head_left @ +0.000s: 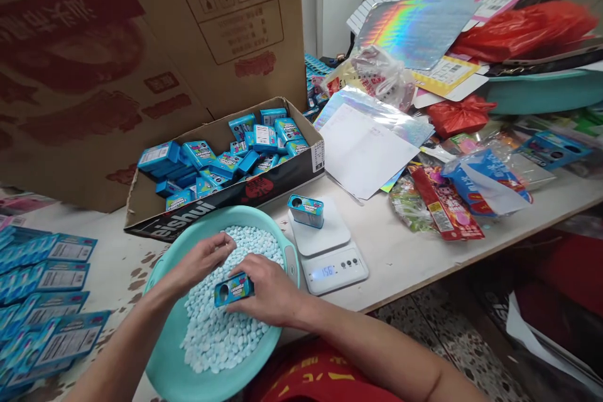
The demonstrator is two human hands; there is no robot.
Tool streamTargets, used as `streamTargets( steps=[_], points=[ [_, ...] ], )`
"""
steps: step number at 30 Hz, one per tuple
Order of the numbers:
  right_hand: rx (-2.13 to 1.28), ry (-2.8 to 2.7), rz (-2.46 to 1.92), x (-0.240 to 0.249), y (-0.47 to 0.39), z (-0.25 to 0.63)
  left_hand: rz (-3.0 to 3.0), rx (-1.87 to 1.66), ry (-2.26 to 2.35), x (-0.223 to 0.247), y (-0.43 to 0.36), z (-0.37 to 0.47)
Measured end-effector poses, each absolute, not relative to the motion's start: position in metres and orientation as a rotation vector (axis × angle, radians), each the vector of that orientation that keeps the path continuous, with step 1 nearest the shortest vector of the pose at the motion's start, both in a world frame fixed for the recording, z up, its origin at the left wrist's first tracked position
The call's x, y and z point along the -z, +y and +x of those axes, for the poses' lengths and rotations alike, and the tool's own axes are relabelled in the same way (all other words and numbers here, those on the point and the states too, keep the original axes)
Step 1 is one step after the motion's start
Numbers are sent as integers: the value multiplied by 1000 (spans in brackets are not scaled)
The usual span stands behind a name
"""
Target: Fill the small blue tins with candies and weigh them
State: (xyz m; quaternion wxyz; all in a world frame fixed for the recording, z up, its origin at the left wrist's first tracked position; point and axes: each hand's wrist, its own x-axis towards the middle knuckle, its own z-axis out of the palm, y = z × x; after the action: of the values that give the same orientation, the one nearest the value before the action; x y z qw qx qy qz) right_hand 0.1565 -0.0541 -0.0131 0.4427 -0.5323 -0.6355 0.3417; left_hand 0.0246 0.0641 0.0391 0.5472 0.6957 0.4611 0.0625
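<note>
My right hand (264, 292) is closed around a small blue box (234, 289) with a dark round hole, above the candies. Beside it, my left hand (210, 257) has its fingers bent together over the pale blue candies (226, 333); what they hold, if anything, is hidden. The candies lie in a turquoise basin (162, 333). Another blue box (306, 211) stands on the white scale (321, 242), whose display reads about 156. Behind the basin, a cardboard tray (311, 166) holds several blue boxes.
Rows of blue boxes (61, 276) stand at the left. A large carton (155, 44) rises behind the tray. White sheets (367, 144), plastic bags, candy packets (447, 204) and a second turquoise basin (546, 93) fill the right side. The table's edge runs at the lower right.
</note>
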Motion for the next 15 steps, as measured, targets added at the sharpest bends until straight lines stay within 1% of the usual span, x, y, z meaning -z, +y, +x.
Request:
streamTargets(
  steps=[3, 8, 12, 15],
  points=[
    [-862, -1555, -1317, 13, -55, 156, 1880, -56, 1049, -42, 71, 33],
    [-879, -1520, -1342, 11, -55, 154, 2132, -148, 1075, -37, 82, 50],
    [-898, -1502, -1349, 7, -57, 154, 2213, -119, 910, -34, 87, 53],
    [-901, -1507, -1365, 7, -57, 155, 2212, -124, 911, -43, 89, 64]
  ],
)
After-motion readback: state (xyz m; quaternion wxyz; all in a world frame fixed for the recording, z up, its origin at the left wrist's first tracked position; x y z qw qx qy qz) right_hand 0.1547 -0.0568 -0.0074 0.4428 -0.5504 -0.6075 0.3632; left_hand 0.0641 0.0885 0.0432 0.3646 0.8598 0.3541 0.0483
